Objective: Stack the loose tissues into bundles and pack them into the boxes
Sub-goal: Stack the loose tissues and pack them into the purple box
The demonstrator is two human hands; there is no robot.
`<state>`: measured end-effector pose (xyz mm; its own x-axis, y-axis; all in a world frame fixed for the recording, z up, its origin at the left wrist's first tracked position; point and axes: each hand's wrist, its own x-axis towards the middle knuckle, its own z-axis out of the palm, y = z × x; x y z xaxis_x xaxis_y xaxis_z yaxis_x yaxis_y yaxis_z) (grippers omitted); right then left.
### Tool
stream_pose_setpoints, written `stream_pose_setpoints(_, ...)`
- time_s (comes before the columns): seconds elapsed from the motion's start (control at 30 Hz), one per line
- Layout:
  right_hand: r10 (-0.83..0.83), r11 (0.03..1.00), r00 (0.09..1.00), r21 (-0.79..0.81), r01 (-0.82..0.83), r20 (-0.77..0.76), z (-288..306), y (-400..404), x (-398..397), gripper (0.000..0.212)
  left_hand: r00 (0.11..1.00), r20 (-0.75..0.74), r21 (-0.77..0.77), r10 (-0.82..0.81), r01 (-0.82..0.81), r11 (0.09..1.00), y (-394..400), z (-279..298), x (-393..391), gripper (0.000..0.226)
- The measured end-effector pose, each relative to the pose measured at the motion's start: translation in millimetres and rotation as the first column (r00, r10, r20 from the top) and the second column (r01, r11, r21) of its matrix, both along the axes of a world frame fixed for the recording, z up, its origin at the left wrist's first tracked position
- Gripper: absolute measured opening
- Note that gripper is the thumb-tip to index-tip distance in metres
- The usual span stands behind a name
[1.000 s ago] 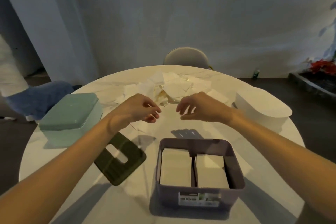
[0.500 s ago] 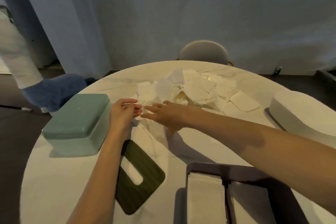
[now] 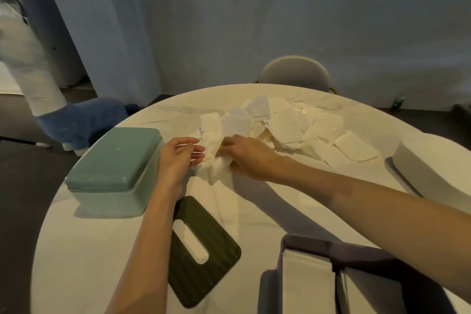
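Head view of a round white table (image 3: 84, 257). The loose tissues (image 3: 288, 127) lie in a heap at 12 o'clock on the tabletop. The right hand (image 3: 248, 155) reaches to the near-left edge of the heap, fingers curled around a crumpled tissue (image 3: 219, 163). The left hand (image 3: 178, 158) lies just beside it, fingers loosely bent and holding nothing, fingertips touching that tissue. A closed green box (image 3: 114, 168) stands at 9 o'clock. A dark slotted lid (image 3: 201, 250) lies flat at 7 o'clock. A purple box (image 3: 328, 247) at 5 o'clock contains two tissue bundles (image 3: 305, 285) side by side. A white box (image 3: 433, 166) sits at 3 o'clock.
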<state>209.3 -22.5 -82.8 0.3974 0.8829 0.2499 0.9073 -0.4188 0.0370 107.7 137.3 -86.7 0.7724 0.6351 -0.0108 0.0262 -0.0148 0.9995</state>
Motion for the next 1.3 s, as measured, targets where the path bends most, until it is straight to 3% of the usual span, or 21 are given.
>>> stream_pose_setpoints(0.1,-0.053,0.957,0.953,0.258,0.134,-0.299,24,-19,0,0.037,0.999,0.017,0.001,-0.039,0.039,0.999,1,-2,-3,0.018)
stream_pose_setpoints(0.2,-0.090,0.835,0.778,0.378,0.399,-0.622,54,-49,0,0.037,0.996,0.034,0.025,-0.077,0.077,0.997,1,-2,-6,0.015)
stream_pose_setpoints(0.3,0.081,0.769,0.476,0.359,0.529,-0.875,68,-88,7,0.032,0.984,0.003,0.055,-0.180,0.180,0.982,-14,5,-5,0.027)
stream_pose_setpoints(0.43,0.235,0.675,0.061,0.208,0.708,-0.970,50,-130,12,0.028,0.934,-0.015,0.080,-0.357,0.357,0.931,-48,12,0,0.044)
stream_pose_setpoints(0.5,0.197,0.675,-0.052,0.097,0.731,-0.979,28,-144,9,0.026,0.904,-0.036,0.074,-0.425,0.427,0.901,-63,9,4,0.048)
stream_pose_setpoints(0.53,0.157,0.694,-0.071,0.059,0.717,-0.985,18,-153,7,0.037,0.894,-0.065,0.080,-0.443,0.448,0.891,-72,6,8,0.047)
stream_pose_setpoints(0.63,0.026,0.739,0.015,0.029,0.673,-1.000,-2,-166,4,0.098,0.874,-0.192,0.123,-0.446,0.472,0.873,-94,-5,18,0.044)
stream_pose_setpoints(0.7,-0.093,0.722,0.168,0.050,0.690,-0.981,2,-166,-4,0.107,0.879,-0.255,0.190,-0.402,0.453,0.871,-105,-10,25,0.043)
stream_pose_setpoints(0.77,-0.266,0.722,0.348,0.054,0.690,-0.899,3,-167,-10,0.089,0.884,-0.289,0.239,-0.367,0.438,0.867,-113,-13,31,0.045)
stream_pose_setpoints(0.83,-0.312,0.708,0.462,0.121,0.696,-0.830,-2,-173,-14,0.072,0.871,-0.328,0.288,-0.366,0.462,0.839,-123,-15,35,0.051)
stream_pose_setpoints(0.97,-0.242,0.655,0.457,0.204,0.728,-0.856,-18,-187,-18,0.038,0.851,-0.359,0.370,-0.383,0.506,0.779,-139,-19,37,0.056)
stream_pose_setpoints(1.07,-0.245,0.623,0.540,0.297,0.724,-0.805,-25,-193,-16,0.027,0.878,-0.305,0.424,-0.369,0.472,0.773,-146,-16,38,0.047)
stream_pose_setpoints(1.17,-0.254,0.629,0.619,0.359,0.690,-0.743,-28,-199,-14,0.016,0.903,-0.161,0.458,-0.397,0.425,0.781,-146,-12,36,0.044)
stream_pose_setpoints(1.23,-0.257,0.610,0.634,0.386,0.692,-0.729,-29,-203,-13,0.014,0.849,-0.076,0.399,-0.522,0.506,0.765,-142,-9,32,0.046)
stream_pose_setpoints(1.3,-0.272,0.592,0.647,0.406,0.696,-0.712,-30,-206,-10,0.014,0.732,-0.064,0.345,-0.678,0.654,0.674,-140,-5,25,0.041)
